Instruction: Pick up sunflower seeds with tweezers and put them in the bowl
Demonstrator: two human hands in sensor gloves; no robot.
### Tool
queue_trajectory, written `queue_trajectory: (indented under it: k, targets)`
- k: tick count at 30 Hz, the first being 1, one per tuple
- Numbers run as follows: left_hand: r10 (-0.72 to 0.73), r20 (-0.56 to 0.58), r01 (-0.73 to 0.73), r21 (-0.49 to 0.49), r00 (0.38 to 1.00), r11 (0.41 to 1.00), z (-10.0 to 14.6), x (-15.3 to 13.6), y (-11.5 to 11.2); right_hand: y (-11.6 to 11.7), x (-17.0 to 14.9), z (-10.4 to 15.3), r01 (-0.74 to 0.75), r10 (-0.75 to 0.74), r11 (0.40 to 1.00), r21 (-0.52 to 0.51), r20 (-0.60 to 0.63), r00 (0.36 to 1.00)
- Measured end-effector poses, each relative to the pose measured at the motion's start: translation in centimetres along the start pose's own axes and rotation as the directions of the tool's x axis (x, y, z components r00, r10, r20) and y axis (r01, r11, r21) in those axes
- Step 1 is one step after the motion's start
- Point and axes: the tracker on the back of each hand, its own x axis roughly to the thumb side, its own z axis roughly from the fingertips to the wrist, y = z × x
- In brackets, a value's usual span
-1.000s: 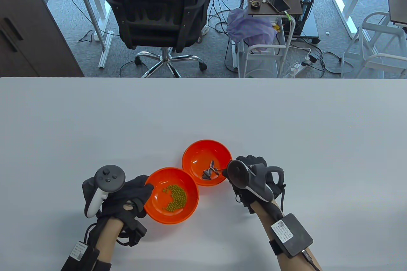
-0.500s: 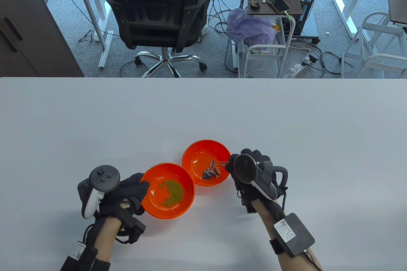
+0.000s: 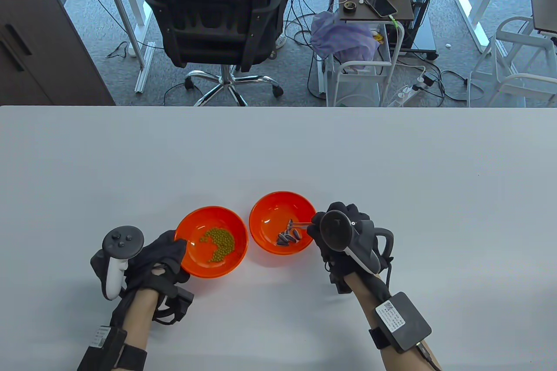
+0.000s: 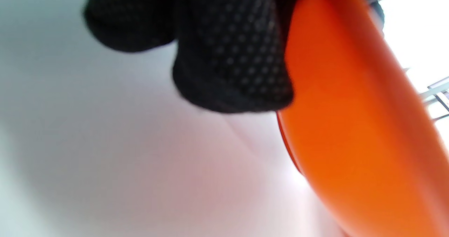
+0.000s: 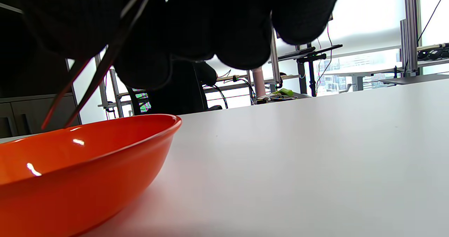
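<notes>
small gap [image 3: 248,232] between bowl rims

An office: a black mesh swivel chair [image 3: 217,18] on grey carpet [image 3: 296,71], trailing cables, a white power strip [image 3: 402,95], and floor-length windows.

Two shallow glossy orange bowls sit side by side on the tabletop, near but apart. The right bowl [image 3: 283,222] holds a small cluster of grey striped sunflower seeds [image 3: 288,237] toward its near right side. Thin metal tweezers [image 3: 300,225] slant down over its right rim, tips above the seeds and slightly apart. The left bowl [image 3: 212,241] holds a patch of small green beans [image 3: 217,244].
</notes>
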Motion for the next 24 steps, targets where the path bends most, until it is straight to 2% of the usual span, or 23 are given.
queue_trajectory:
  k: [5,12,18,21,24]
  targets:
    - [0.015,-0.064,-0.015,-0.005,0.998,1.0,-0.7,-1.2,0.0,0.2,0.0,0.5,-0.006,0.006,1.0,0.005,0.002,1.0]
    - [-0.016,-0.08,0.015,-0.009,0.997,1.0,-1.1,-1.4,-0.2,0.1,-0.3,0.9,-0.019,0.019,1.0,0.012,-0.001,1.0]
    - [-0.062,-0.094,0.069,0.068,0.994,0.995,-1.1,-1.4,0.4,-0.1,-0.5,1.0,-0.018,0.018,1.0,0.001,-0.01,1.0]
    - [-0.133,-0.087,0.142,0.106,0.987,0.984,-0.8,-1.1,0.8,-0.2,-0.7,1.2,-0.018,0.018,1.0,-0.009,-0.012,1.0]
    - [-0.261,-0.059,0.267,0.22,0.964,0.938,0.1,0.1,1.3,-0.4,-1.0,1.2,-0.017,0.017,1.0,-0.017,-0.022,1.0]
